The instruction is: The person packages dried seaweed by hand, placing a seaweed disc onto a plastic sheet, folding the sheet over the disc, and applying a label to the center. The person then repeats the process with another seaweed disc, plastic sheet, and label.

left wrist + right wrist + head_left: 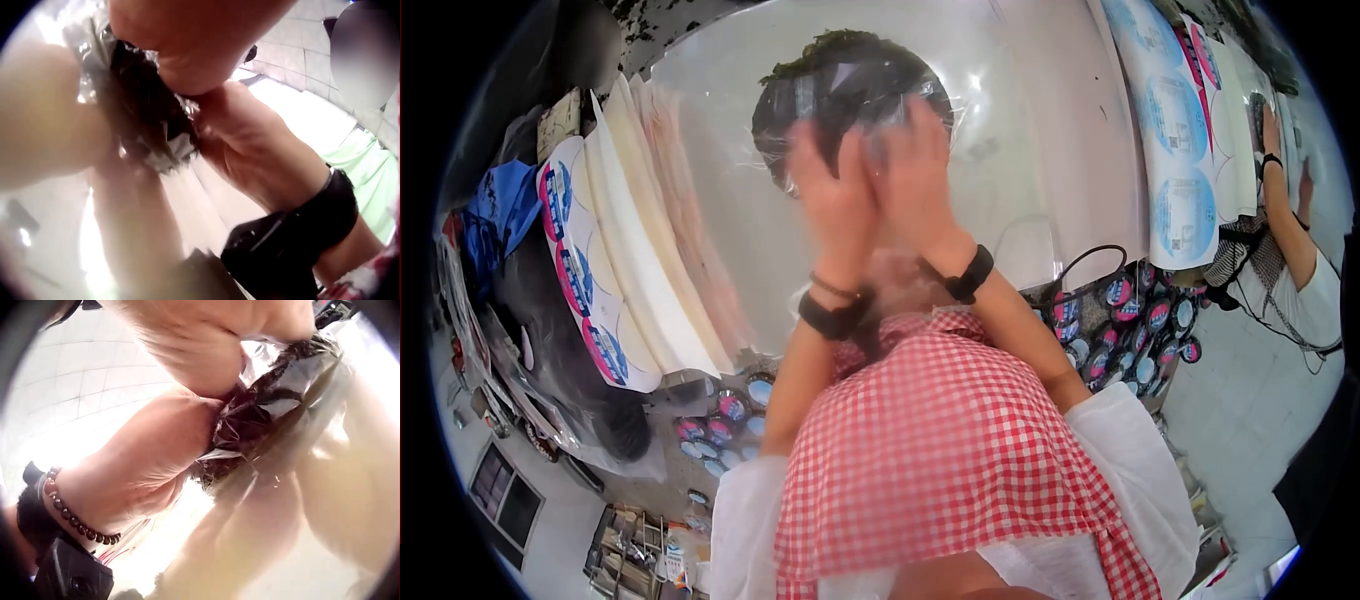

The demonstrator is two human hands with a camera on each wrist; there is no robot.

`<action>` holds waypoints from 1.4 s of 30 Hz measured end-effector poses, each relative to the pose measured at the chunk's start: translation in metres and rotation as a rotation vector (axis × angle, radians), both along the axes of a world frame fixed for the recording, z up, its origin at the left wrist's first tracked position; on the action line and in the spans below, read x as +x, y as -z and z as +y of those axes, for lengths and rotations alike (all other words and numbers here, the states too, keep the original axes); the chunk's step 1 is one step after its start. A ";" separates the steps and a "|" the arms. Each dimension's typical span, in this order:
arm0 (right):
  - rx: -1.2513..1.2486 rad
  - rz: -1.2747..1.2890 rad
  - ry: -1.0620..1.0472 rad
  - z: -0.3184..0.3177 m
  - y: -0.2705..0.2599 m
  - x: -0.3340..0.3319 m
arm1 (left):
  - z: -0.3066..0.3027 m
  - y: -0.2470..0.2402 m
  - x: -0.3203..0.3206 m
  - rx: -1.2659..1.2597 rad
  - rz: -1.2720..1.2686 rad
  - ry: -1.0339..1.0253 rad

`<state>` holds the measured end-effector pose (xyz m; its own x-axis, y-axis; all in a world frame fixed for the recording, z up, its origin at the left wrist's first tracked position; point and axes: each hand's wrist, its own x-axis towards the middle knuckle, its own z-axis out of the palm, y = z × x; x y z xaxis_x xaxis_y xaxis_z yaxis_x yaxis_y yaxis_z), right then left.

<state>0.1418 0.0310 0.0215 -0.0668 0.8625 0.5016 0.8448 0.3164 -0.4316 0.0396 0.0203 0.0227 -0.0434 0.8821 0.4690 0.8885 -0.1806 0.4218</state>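
A round, dark, leafy-looking mass lies under clear plastic on the pale, shiny tabletop. Side by side on its near part, with fingers extended and blurred, are the left hand and the right hand. In the left wrist view, crumpled plastic with dark contents is beneath the left hand, with the right hand close beside it. The right wrist view shows the right hand and the braceleted left hand both touching the wrapped mass; their fingertips are hidden.
Pale sheets and printed label sheets lie at the left, more label sheets at the right. Many round labelled items lie below the table edge. Another person's arm shows at far right.
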 end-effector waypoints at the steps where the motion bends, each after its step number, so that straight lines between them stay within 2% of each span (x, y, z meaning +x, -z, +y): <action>1: -0.134 0.485 -0.093 0.000 -0.005 -0.003 | 0.001 0.008 0.005 0.004 -0.236 0.031; 2: -0.322 0.558 -0.055 0.001 -0.011 -0.004 | 0.000 0.013 0.006 0.011 -0.472 0.059; 3: -0.506 0.627 -0.014 0.005 -0.021 -0.001 | 0.000 0.016 0.005 -0.053 -0.540 -0.021; 5: -0.393 0.353 -0.052 0.013 -0.011 -0.001 | 0.005 0.011 -0.003 -0.170 -0.331 0.043; 6: -0.253 0.186 -0.006 0.012 -0.010 0.000 | 0.008 0.006 -0.009 -0.234 -0.225 0.078; 7: -0.110 0.017 0.037 0.016 -0.018 0.000 | 0.013 -0.003 -0.015 -0.058 0.047 0.078; 8: 0.033 -0.154 0.078 0.020 -0.023 0.000 | 0.018 -0.009 -0.018 -0.024 0.088 0.088; 11: -0.029 0.007 -0.045 0.029 0.001 0.003 | 0.024 -0.005 -0.025 0.038 0.140 0.128; 12: -0.068 0.102 -0.114 0.032 0.011 0.004 | 0.022 -0.001 -0.027 -0.062 -0.003 0.136; 13: -0.191 0.234 -0.090 0.032 0.008 0.004 | 0.022 0.000 -0.029 -0.160 -0.146 0.143; 14: -0.209 0.154 -0.118 0.036 0.006 0.006 | 0.023 -0.001 -0.029 -0.251 -0.290 0.149; 15: -0.226 0.074 -0.145 0.042 0.005 0.009 | 0.030 -0.002 -0.031 -0.262 -0.153 0.149; 17: -0.232 -0.185 -0.169 0.049 -0.006 0.014 | 0.044 -0.014 -0.039 -0.024 0.078 0.205; 18: -0.144 -0.176 -0.232 0.056 -0.005 0.017 | 0.052 -0.021 -0.043 0.093 0.192 0.232; 20: 0.023 -0.153 -0.354 0.074 0.007 0.022 | 0.059 -0.021 -0.047 0.134 0.176 0.320; 21: 0.043 -0.006 -0.408 0.079 0.014 0.023 | 0.060 -0.005 -0.051 0.096 0.062 0.379; 22: -0.108 0.059 -0.390 0.076 0.008 0.024 | 0.061 0.005 -0.055 0.066 -0.051 0.436; 23: -0.256 0.124 -0.373 0.070 -0.001 0.024 | 0.052 0.003 -0.059 -0.093 -0.015 0.381; 24: -0.399 0.189 -0.353 0.069 -0.008 0.024 | 0.049 0.003 -0.058 -0.083 -0.103 0.359; 25: -0.278 0.070 -0.359 0.066 -0.002 0.024 | 0.046 0.002 -0.056 -0.078 -0.193 0.335; 26: -0.260 0.045 -0.389 0.066 0.001 0.025 | 0.046 0.000 -0.054 -0.076 -0.283 0.316; 27: -0.242 0.017 -0.418 0.067 0.004 0.027 | 0.053 -0.001 -0.051 0.070 -0.255 0.341; 28: -0.228 -0.009 -0.449 0.067 0.007 0.029 | 0.062 -0.011 -0.049 0.107 -0.186 0.391; 29: -0.244 0.112 -0.491 0.070 0.015 0.028 | 0.071 -0.020 -0.047 0.141 -0.118 0.445; 31: -0.137 0.066 -0.456 0.071 0.017 0.030 | 0.078 -0.007 -0.049 0.036 -0.160 0.595; 34: -0.032 0.015 -0.437 0.080 -0.003 0.027 | 0.072 0.001 -0.052 -0.120 -0.143 0.499; 35: -0.033 0.017 -0.478 0.082 -0.004 0.026 | 0.074 0.003 -0.052 -0.043 -0.164 0.506; 38: -0.092 0.044 -0.688 0.091 0.006 0.030 | 0.069 0.005 -0.059 -0.082 -0.090 0.580; 41: -0.074 -0.058 -0.613 0.080 0.007 0.026 | 0.030 -0.005 -0.044 0.058 -0.260 0.288; 42: -0.086 -0.088 -0.561 0.076 0.006 0.022 | 0.033 -0.004 -0.041 0.020 -0.223 0.270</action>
<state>0.1637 0.1066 0.0152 -0.5644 0.7206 0.4027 0.5915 0.6933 -0.4116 -0.0014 0.0534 0.0268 0.0867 0.8667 0.4912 0.6939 -0.4064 0.5944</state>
